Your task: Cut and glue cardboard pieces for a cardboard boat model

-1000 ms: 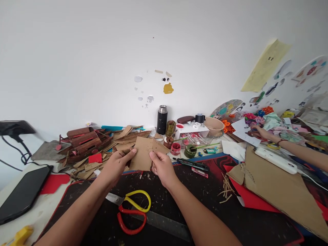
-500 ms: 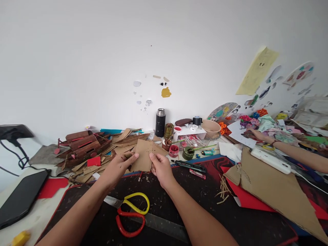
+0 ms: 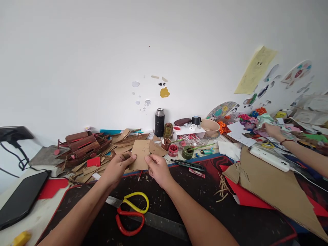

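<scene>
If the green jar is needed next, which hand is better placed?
Probably the right hand: it is nearer to the green jar, and the left hand also grips the cardboard, so could hold it alone.

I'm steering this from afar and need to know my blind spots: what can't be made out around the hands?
All in the head view:
Cardboard piece: its back faces away from the camera.
Left hand: some fingertips hidden behind the cardboard.
Scissors: blade tips hidden by the left forearm.
Yellow object: cut off by the bottom edge.
Dark slim tool: markings too small to read.
</scene>
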{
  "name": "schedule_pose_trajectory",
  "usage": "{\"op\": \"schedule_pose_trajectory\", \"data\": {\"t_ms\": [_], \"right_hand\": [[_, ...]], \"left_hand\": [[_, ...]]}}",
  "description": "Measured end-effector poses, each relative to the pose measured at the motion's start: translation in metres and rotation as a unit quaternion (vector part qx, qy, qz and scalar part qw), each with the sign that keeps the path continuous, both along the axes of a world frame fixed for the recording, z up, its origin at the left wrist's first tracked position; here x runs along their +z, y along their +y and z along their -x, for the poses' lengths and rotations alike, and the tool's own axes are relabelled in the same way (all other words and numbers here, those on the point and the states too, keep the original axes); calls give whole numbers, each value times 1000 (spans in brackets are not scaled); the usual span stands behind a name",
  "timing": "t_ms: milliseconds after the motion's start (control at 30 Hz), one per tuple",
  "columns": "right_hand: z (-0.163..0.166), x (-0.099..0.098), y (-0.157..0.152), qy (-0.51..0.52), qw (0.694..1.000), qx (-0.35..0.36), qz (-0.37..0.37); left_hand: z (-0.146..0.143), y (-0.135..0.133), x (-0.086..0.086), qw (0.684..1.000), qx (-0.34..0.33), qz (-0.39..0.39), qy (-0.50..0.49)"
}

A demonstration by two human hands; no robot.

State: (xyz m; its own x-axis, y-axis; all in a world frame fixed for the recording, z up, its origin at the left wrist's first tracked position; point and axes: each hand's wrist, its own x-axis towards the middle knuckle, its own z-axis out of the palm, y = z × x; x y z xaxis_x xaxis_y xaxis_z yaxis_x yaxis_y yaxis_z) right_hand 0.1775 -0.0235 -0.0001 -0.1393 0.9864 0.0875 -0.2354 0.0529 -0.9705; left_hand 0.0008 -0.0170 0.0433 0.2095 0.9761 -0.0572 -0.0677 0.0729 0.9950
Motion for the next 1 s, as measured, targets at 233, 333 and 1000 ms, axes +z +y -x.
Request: {"op": "schedule_pose_trajectory", "data": {"t_ms": [233,333,1000], "right_hand": [[2,-8,3,4,1000,-17,11],[1,-7,2,1,1000,-11,14],[0,-2,-2,-15,1000,25,7]], "left_hand": [[-3,1,-8,1000,25,-3,19],[0,0,-1,999,20,-7,28],[18,1,26,999,7,-7,51]]}}
